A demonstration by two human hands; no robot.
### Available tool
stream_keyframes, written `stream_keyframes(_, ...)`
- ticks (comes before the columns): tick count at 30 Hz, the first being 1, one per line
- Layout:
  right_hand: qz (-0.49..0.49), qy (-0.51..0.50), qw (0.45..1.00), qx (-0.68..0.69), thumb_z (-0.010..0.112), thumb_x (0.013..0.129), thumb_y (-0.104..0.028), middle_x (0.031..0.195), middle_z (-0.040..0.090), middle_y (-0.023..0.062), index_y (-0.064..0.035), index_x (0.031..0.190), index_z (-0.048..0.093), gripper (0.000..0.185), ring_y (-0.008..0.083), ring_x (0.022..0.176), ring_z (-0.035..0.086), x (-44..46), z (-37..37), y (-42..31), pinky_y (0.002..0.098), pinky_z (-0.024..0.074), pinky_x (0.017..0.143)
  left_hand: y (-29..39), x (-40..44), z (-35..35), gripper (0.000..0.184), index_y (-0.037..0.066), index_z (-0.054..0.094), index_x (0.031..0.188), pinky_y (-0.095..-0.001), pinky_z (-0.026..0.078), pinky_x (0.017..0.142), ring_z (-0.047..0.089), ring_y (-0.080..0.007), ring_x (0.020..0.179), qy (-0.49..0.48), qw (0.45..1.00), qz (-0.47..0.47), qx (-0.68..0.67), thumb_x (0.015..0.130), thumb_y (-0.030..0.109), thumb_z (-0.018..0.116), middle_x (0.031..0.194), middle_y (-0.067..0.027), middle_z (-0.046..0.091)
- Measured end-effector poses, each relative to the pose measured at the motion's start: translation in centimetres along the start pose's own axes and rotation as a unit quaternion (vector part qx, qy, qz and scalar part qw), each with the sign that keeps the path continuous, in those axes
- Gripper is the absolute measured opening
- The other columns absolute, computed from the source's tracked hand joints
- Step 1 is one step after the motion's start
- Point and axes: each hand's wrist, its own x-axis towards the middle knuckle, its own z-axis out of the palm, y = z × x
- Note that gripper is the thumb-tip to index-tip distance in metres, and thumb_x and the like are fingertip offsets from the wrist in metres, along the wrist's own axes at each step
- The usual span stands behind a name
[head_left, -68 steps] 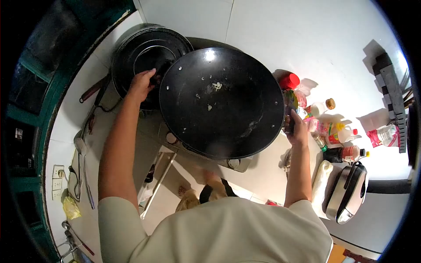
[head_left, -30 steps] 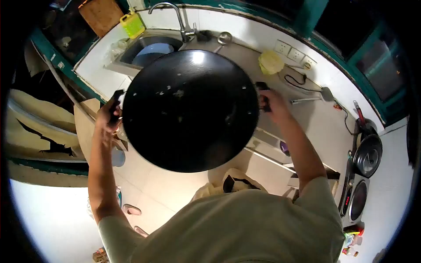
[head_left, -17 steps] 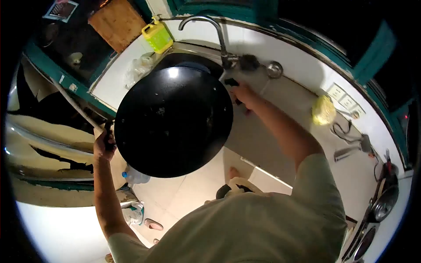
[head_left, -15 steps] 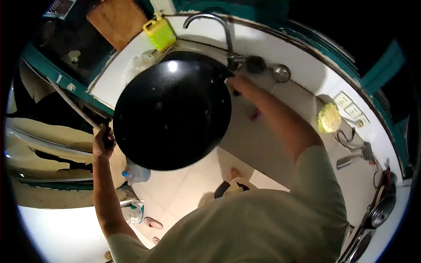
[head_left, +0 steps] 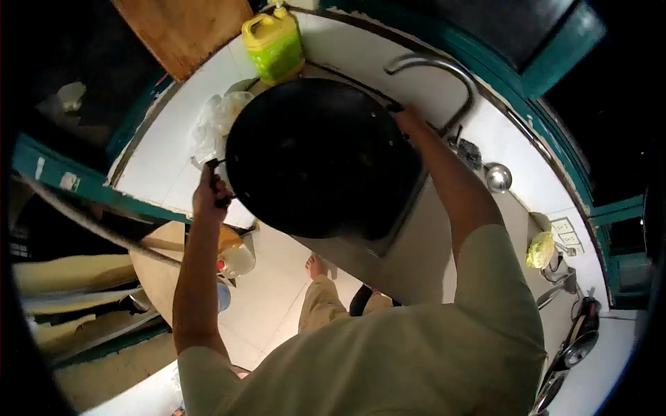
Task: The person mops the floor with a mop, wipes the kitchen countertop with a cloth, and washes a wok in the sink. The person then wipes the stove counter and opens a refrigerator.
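Observation:
A large black wok point(head_left: 319, 159) is held up between my two hands, its dark inside facing me. My left hand point(head_left: 209, 195) is wrapped round the black side handle at the wok's left edge. On the far right edge my right hand point(head_left: 411, 125) grips the opposite handle, its fingers partly hidden by the wok and my wrist. Behind my right hand the curved metal faucet point(head_left: 465, 90) rises by the tiled wall. The wok hides most of the sink area beneath it.
A yellow-green jug point(head_left: 275, 52) and a clear plastic bag point(head_left: 210, 132) stand at the back left. Along the right wall are a steel ladle bowl point(head_left: 498, 178), a cabbage point(head_left: 540, 250) and hanging utensils point(head_left: 579, 347). A bottle point(head_left: 236, 258) is low on the left.
The wok and both my hands have shifted rightward in view, now nearer the back-left corner of the counter. My view has turned, and both hands keep their hold on the handles.

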Motion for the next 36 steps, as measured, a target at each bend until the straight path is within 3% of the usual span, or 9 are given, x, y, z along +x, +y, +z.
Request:
stream_keyframes(7,0.088,0.138,0.986,-0.043,0.059,0.073,-0.034,0.106,0.056,0.0231,-0.0002,0.105,0.054,0.047,0.0382,0.096,0.055,1.3,1.9,1.6,0.0426,0.0444,0.081,-2.6,8.6,0.3,0.031,0.015,0.045,0.070,-0.0229,0.026,0.039,0.031,-0.0088,0.041,-0.134,0.991,0.011,-0.007,0.089,0.040,0.046,0.050,0.0027,0.038)
stream_keyframes(9,0.109,0.180,0.975,-0.065,0.055,0.075,-0.031,0.105,0.057,0.0210,-0.0044,0.108,0.053,0.043,0.0373,0.096,0.055,-0.2,1.9,-0.2,0.0426,0.0445,0.082,-3.3,9.5,-0.3,0.025,0.015,0.055,0.099,-0.0214,0.027,0.038,0.026,-0.0063,0.041,-0.131,0.990,0.032,0.041,0.092,0.034,0.041,0.050,0.0052,0.028)
stream_keyframes(13,0.094,0.068,0.980,-0.161,0.050,0.075,-0.027,0.102,0.057,0.0211,-0.0036,0.099,0.057,0.034,0.0390,0.096,0.054,-1.7,0.8,-1.6,0.0417,0.0437,0.082,-3.7,10.7,-1.9,0.026,0.017,0.047,0.077,-0.0237,0.025,0.040,0.027,-0.0082,0.042,-0.136,0.991,-0.017,0.004,0.089,0.040,0.046,0.049,0.0044,0.031)
stream_keyframes(20,-0.091,0.108,0.972,-0.188,0.052,0.075,-0.017,0.090,0.061,0.0084,-0.0132,0.084,0.062,0.014,0.0284,0.083,0.059,-15.4,-0.5,3.2,0.0393,0.0479,0.073,-4.4,9.1,-0.8,0.026,0.016,0.049,0.080,-0.0213,0.030,0.041,0.029,-0.0075,0.042,-0.021,0.999,0.010,0.038,0.089,0.040,0.046,0.053,0.0047,0.034)
stream_keyframes(22,0.061,0.178,0.960,-0.207,0.047,0.078,-0.012,0.099,0.059,0.0076,-0.0160,0.097,0.059,0.023,0.0275,0.090,0.057,-16.1,-4.2,6.8,0.0378,0.0473,0.077,-5.4,9.5,-2.8,0.023,0.017,0.052,0.090,-0.0197,0.028,0.040,0.029,-0.0069,0.042,-0.064,0.997,0.009,0.041,0.090,0.039,0.045,0.054,0.0051,0.035)
stream_keyframes(25,-0.138,0.270,0.884,-0.355,0.045,0.074,0.000,0.122,0.048,0.0095,-0.0064,0.110,0.053,0.037,0.0254,0.114,0.044,-13.1,-9.0,13.3,0.0403,0.0369,0.092,-6.8,8.0,-2.0,0.023,0.016,0.052,0.093,-0.0189,0.026,0.039,0.029,-0.0063,0.043,-0.052,0.997,0.050,0.027,0.090,0.037,0.044,0.054,0.0051,0.033)
stream_keyframes(29,-0.076,0.029,0.853,-0.515,0.049,0.074,-0.004,0.130,0.041,0.0083,-0.0071,0.124,0.042,0.050,0.0225,0.124,0.033,-11.9,-10.3,13.8,0.0427,0.0192,0.104,-7.2,6.0,-1.2,0.029,0.014,0.047,0.074,-0.0225,0.029,0.041,0.030,-0.0087,0.043,-0.025,0.997,0.054,0.045,0.089,0.039,0.046,0.051,0.0033,0.031)
stream_keyframes(35,0.066,0.042,0.891,-0.447,0.053,0.072,-0.010,0.099,0.057,0.0080,-0.0081,0.102,0.055,0.030,0.0257,0.099,0.052,-15.5,-11.5,14.6,0.0392,0.0409,0.087,-7.9,4.9,-1.0,0.033,0.015,0.044,0.067,-0.0239,0.031,0.043,0.034,-0.0102,0.044,-0.008,1.000,0.019,-0.006,0.088,0.040,0.048,0.052,0.0011,0.040)
stream_keyframes(36,-0.065,0.128,0.890,-0.433,0.052,0.072,-0.009,0.093,0.057,0.0089,-0.0080,0.096,0.056,0.025,0.0268,0.092,0.053,-15.9,-11.2,13.6,0.0390,0.0435,0.080,-8.0,5.0,-0.9,0.033,0.015,0.044,0.067,-0.0241,0.031,0.043,0.034,-0.0103,0.044,-0.012,1.000,0.018,-0.013,0.088,0.040,0.048,0.052,0.0010,0.041)
